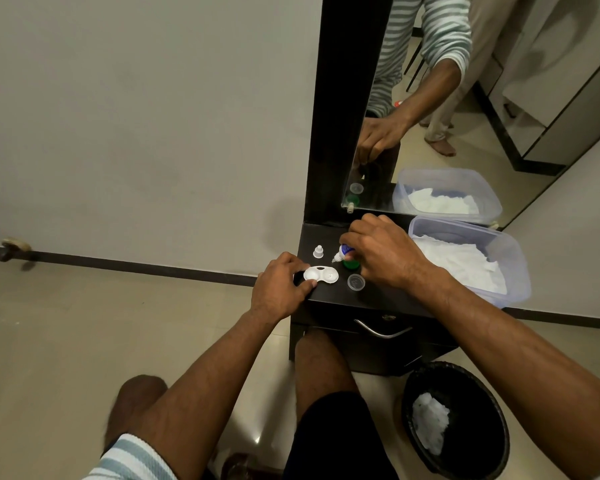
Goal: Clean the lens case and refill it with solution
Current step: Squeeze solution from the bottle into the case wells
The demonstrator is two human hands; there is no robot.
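A white two-well lens case [321, 274] lies open on the black dresser top [329, 295]. My left hand [278, 289] holds its left end, thumb at the front edge. My right hand [383, 252] grips a small solution bottle [344, 251] with a blue label, tilted so its white nozzle points down-left toward the case's right well. The nozzle tip hangs just above and behind the case. The bottle's white cap [318, 251] stands behind the case. A green lid [351, 264] lies partly under my right hand, and a clear lid [356, 282] lies in front of it.
A clear plastic tub [506, 251] holding white tissues fills the dresser's right side. A mirror [465, 98] rises behind it. A black bin [465, 375] with a crumpled tissue stands on the floor at lower right. A drawer handle [383, 330] sits below the top.
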